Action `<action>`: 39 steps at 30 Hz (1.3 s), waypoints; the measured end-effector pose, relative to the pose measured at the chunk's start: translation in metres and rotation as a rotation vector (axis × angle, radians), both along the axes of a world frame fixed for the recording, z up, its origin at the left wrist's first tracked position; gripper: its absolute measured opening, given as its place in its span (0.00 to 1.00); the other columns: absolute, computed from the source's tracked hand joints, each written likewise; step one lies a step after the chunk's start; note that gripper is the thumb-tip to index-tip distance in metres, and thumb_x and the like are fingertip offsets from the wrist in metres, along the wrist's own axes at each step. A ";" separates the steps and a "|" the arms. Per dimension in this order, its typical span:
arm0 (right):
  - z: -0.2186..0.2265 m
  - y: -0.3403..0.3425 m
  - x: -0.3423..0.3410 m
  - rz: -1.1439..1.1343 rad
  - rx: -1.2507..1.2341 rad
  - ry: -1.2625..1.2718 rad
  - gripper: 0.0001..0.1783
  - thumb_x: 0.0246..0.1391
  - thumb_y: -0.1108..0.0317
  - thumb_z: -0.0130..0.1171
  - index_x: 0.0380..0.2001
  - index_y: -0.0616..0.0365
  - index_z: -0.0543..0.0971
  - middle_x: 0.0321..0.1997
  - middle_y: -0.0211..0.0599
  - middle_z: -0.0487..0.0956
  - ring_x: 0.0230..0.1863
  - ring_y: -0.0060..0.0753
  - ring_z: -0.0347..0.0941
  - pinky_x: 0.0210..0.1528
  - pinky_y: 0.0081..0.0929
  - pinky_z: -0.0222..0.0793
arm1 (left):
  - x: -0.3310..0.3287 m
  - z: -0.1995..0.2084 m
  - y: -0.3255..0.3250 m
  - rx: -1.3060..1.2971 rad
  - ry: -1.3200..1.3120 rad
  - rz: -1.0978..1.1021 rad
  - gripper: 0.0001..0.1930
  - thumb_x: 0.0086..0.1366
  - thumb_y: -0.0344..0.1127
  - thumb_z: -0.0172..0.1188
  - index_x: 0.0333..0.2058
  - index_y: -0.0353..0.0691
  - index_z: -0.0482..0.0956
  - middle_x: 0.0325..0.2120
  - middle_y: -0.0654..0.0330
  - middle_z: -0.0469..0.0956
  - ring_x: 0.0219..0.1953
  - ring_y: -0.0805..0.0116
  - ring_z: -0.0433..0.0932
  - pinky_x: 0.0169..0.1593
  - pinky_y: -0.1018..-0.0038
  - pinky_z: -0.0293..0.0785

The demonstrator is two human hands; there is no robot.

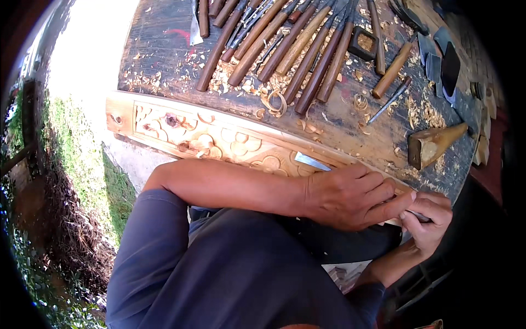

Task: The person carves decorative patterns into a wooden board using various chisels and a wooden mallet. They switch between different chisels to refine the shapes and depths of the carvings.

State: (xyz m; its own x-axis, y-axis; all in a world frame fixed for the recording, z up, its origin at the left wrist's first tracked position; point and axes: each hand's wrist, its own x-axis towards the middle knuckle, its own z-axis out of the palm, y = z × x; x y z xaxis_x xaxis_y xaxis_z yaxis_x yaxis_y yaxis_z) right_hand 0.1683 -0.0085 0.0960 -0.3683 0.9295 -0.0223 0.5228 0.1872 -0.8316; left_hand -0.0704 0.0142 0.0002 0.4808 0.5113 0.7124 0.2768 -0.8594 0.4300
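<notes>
A long pale wooden board [241, 143], carved with flowers and scrolls, lies along the near edge of the workbench. My left hand [353, 196] rests over its right part, fingers curled together. A flat metal blade [312, 161] sticks out to the left from beside that hand; whether the hand grips it or it lies on the carving, I cannot tell. Against the left fingertips, my right hand [430, 216] is closed around a slim tool with a dark grey part [419, 217] showing. The tool's working end is hidden by my fingers.
Beyond the board, several wood-handled carving tools [263, 52] lie on the dark workbench [159, 41] among curled shavings. A wooden mallet [435, 145] lies at the right. Nearby are a thin pointed tool [390, 100], a square black holder [363, 44] and flat dark stones [450, 68].
</notes>
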 end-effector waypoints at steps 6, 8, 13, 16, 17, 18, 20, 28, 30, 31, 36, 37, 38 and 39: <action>0.006 -0.006 0.012 -0.037 -0.082 0.003 0.15 0.38 0.83 0.71 0.35 0.68 0.89 0.19 0.38 0.80 0.16 0.28 0.75 0.22 0.26 0.64 | 0.006 -0.002 0.000 -0.083 0.039 -0.120 0.27 0.69 0.41 0.60 0.64 0.36 0.77 0.35 0.65 0.74 0.34 0.71 0.76 0.34 0.72 0.67; 0.009 -0.007 0.016 -0.038 -0.098 0.015 0.14 0.39 0.84 0.70 0.35 0.68 0.89 0.19 0.38 0.80 0.17 0.28 0.75 0.22 0.26 0.65 | 0.007 -0.002 0.005 -0.079 0.010 -0.174 0.28 0.69 0.42 0.60 0.65 0.36 0.76 0.35 0.65 0.73 0.35 0.71 0.75 0.33 0.73 0.67; 0.009 -0.008 0.014 -0.073 -0.130 0.043 0.14 0.42 0.86 0.67 0.37 0.68 0.88 0.20 0.36 0.80 0.17 0.26 0.75 0.22 0.26 0.65 | 0.009 -0.004 0.006 -0.094 0.022 -0.226 0.29 0.70 0.42 0.60 0.66 0.36 0.74 0.35 0.64 0.73 0.35 0.71 0.75 0.32 0.73 0.69; 0.015 -0.005 0.012 -0.070 -0.154 0.034 0.15 0.43 0.86 0.68 0.38 0.67 0.89 0.21 0.37 0.81 0.17 0.26 0.76 0.22 0.25 0.66 | 0.008 -0.002 0.006 -0.136 0.040 -0.238 0.31 0.70 0.45 0.61 0.67 0.36 0.73 0.35 0.65 0.72 0.35 0.70 0.75 0.32 0.73 0.70; 0.017 -0.005 0.012 -0.077 -0.166 0.021 0.15 0.44 0.85 0.68 0.38 0.67 0.89 0.21 0.37 0.81 0.17 0.26 0.76 0.22 0.24 0.66 | 0.008 -0.001 0.007 -0.145 0.042 -0.244 0.32 0.70 0.46 0.62 0.68 0.36 0.73 0.35 0.65 0.71 0.35 0.70 0.75 0.32 0.74 0.71; 0.018 -0.004 0.012 -0.061 -0.145 0.018 0.15 0.44 0.86 0.67 0.38 0.67 0.89 0.22 0.37 0.81 0.17 0.25 0.76 0.22 0.24 0.66 | 0.008 -0.001 0.008 -0.153 0.043 -0.250 0.33 0.69 0.47 0.63 0.68 0.36 0.73 0.35 0.65 0.71 0.35 0.70 0.75 0.32 0.74 0.71; 0.019 -0.002 0.012 -0.028 -0.102 0.013 0.16 0.44 0.86 0.67 0.38 0.68 0.89 0.22 0.37 0.82 0.18 0.25 0.77 0.22 0.23 0.66 | 0.008 -0.003 0.007 -0.145 0.041 -0.249 0.35 0.68 0.50 0.64 0.68 0.36 0.72 0.34 0.65 0.71 0.35 0.70 0.75 0.31 0.74 0.71; 0.007 -0.005 0.013 -0.052 -0.139 0.055 0.17 0.44 0.90 0.67 0.40 0.69 0.88 0.22 0.38 0.82 0.18 0.24 0.77 0.20 0.22 0.67 | 0.009 -0.003 0.006 -0.142 0.116 -0.195 0.37 0.68 0.54 0.65 0.68 0.36 0.72 0.35 0.67 0.71 0.37 0.71 0.76 0.31 0.75 0.72; 0.003 -0.007 0.013 -0.061 -0.132 0.084 0.16 0.45 0.91 0.67 0.40 0.70 0.88 0.22 0.38 0.82 0.17 0.24 0.76 0.20 0.23 0.66 | 0.011 -0.003 0.006 -0.116 0.120 -0.188 0.37 0.68 0.54 0.64 0.68 0.36 0.73 0.36 0.66 0.72 0.37 0.71 0.76 0.31 0.75 0.73; 0.002 -0.007 0.011 -0.074 -0.140 0.093 0.16 0.45 0.91 0.67 0.40 0.70 0.88 0.23 0.38 0.82 0.17 0.24 0.76 0.19 0.23 0.66 | 0.009 -0.003 0.006 -0.137 0.120 -0.196 0.37 0.69 0.54 0.64 0.68 0.35 0.73 0.36 0.66 0.72 0.38 0.71 0.77 0.31 0.75 0.74; -0.004 -0.007 0.008 -0.088 -0.125 0.117 0.15 0.44 0.90 0.68 0.38 0.69 0.88 0.23 0.38 0.82 0.17 0.22 0.75 0.18 0.21 0.65 | 0.008 -0.005 0.006 -0.204 0.091 -0.213 0.36 0.70 0.55 0.63 0.67 0.35 0.73 0.36 0.65 0.73 0.39 0.71 0.78 0.31 0.75 0.75; -0.008 -0.013 0.013 -0.106 -0.120 0.113 0.15 0.44 0.88 0.68 0.38 0.69 0.88 0.24 0.38 0.83 0.17 0.21 0.74 0.18 0.20 0.65 | 0.008 -0.005 0.006 -0.187 0.122 -0.214 0.36 0.70 0.55 0.63 0.68 0.35 0.73 0.37 0.65 0.73 0.39 0.70 0.78 0.31 0.75 0.75; -0.011 -0.016 0.015 -0.122 -0.115 0.110 0.14 0.44 0.87 0.69 0.38 0.69 0.88 0.25 0.38 0.83 0.17 0.20 0.73 0.18 0.19 0.64 | 0.008 -0.004 0.005 -0.169 0.154 -0.214 0.36 0.70 0.56 0.62 0.68 0.36 0.73 0.37 0.65 0.74 0.39 0.70 0.78 0.31 0.75 0.75; -0.011 -0.014 0.015 -0.118 -0.123 0.108 0.15 0.43 0.88 0.69 0.37 0.69 0.88 0.25 0.39 0.83 0.17 0.21 0.75 0.18 0.20 0.65 | 0.009 -0.003 0.004 -0.154 0.185 -0.213 0.36 0.70 0.56 0.62 0.68 0.36 0.74 0.37 0.65 0.74 0.39 0.70 0.78 0.31 0.75 0.75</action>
